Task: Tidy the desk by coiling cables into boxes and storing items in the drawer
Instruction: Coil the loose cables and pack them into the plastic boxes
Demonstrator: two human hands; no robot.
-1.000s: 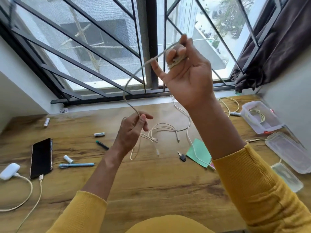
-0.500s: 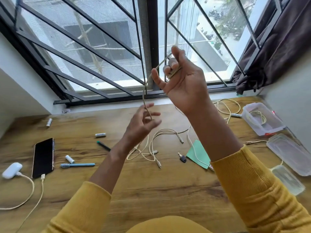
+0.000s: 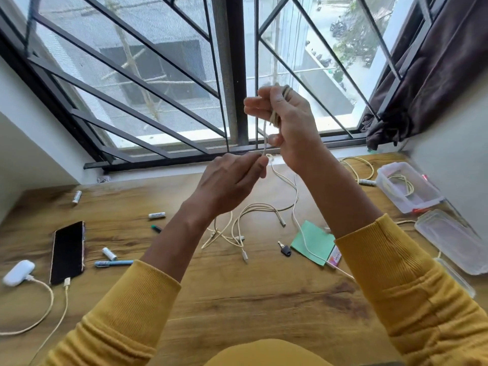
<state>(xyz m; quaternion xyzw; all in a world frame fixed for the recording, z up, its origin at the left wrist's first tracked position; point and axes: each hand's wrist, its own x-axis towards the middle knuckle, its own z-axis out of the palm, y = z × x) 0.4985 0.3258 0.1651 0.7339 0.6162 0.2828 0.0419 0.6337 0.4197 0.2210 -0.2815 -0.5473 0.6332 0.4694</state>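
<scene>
In the upper centre of the frame a cable [image 3: 274, 116] is wound in several turns around the fingers of the right hand [image 3: 291, 128], whose grip is closed on the coil. Just below, the free strand is pinched by the left hand [image 3: 232, 180], well above the worktop [image 3: 237, 299]. The cable seems light, thin and soft, so it is best held close to the coil and under slight tension. A box [image 3: 406, 190] with another cable is seen at the right edge.

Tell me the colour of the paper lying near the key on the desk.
Green paper, clearest in the head view, beside the key.
</scene>
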